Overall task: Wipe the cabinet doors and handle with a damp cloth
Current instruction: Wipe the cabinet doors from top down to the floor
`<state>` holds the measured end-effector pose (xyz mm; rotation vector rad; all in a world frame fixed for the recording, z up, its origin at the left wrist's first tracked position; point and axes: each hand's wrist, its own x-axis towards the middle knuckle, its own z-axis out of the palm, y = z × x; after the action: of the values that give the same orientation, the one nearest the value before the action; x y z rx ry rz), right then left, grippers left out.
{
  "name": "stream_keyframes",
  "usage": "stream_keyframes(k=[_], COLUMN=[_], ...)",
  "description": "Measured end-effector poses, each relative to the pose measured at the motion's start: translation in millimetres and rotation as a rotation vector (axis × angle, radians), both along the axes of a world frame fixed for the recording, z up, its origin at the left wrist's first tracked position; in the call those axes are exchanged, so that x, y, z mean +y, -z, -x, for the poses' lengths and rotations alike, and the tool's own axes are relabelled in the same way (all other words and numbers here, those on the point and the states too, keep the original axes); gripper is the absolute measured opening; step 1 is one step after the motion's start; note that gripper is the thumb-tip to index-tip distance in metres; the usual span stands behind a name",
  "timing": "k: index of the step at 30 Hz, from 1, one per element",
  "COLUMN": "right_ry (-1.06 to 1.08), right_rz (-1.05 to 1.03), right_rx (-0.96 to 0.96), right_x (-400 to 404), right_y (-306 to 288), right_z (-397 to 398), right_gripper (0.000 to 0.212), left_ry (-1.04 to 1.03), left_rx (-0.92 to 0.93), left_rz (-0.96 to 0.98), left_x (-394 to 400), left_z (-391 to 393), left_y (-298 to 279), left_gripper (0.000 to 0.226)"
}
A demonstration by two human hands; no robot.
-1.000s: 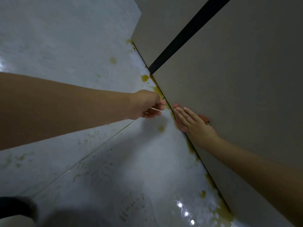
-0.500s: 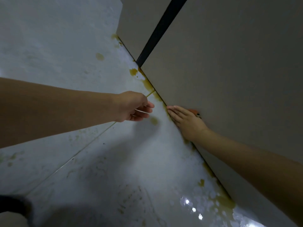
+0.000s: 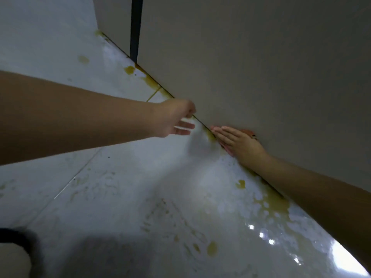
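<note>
Glossy white floor tiles, blotched with yellowish stains, ran up to a beige cabinet door with a dark vertical gap beside it. At the door's bottom edge the right hand lay flat, fingers straight, pressing an orange cloth against the panel; only a sliver of cloth showed. The left hand hovered loosely curled, holding nothing I could see. Steady, overlapping strokes along that low edge would probably serve best, keeping the cloth off the dirty floor.
</note>
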<state>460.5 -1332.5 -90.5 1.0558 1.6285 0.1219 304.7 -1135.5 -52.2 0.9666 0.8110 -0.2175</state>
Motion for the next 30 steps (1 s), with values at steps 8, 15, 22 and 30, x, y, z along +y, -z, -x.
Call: stream_keyframes(k=[8, 15, 22, 30], right_ry=[0.077, -0.082, 0.006, 0.011], right_rz=[0.132, -0.111, -0.093, -0.015], right_rx=[-0.055, -0.080, -0.151, -0.149], right_x=[-83.2, -96.3, -113.7, -149.3], right_y=[-15.3, 13.8, 19.1, 12.7], right_z=[-8.2, -28.7, -21.3, -26.6], right_gripper=[0.070, 0.063, 0.064, 0.067], left_ry=[-0.067, -0.014, -0.262, -0.333], left_rx=[-0.121, -0.129, -0.101, -0.152], left_rz=[0.013, -0.077, -0.338, -0.318], left_x=[-20.1, -43.9, -85.1, -96.1], left_z=[-43.3, -63.9, -84.7, -88.6], left_y=[-18.1, -12.6, 1.8, 16.6], left_gripper=[0.022, 0.080, 0.150, 0.146])
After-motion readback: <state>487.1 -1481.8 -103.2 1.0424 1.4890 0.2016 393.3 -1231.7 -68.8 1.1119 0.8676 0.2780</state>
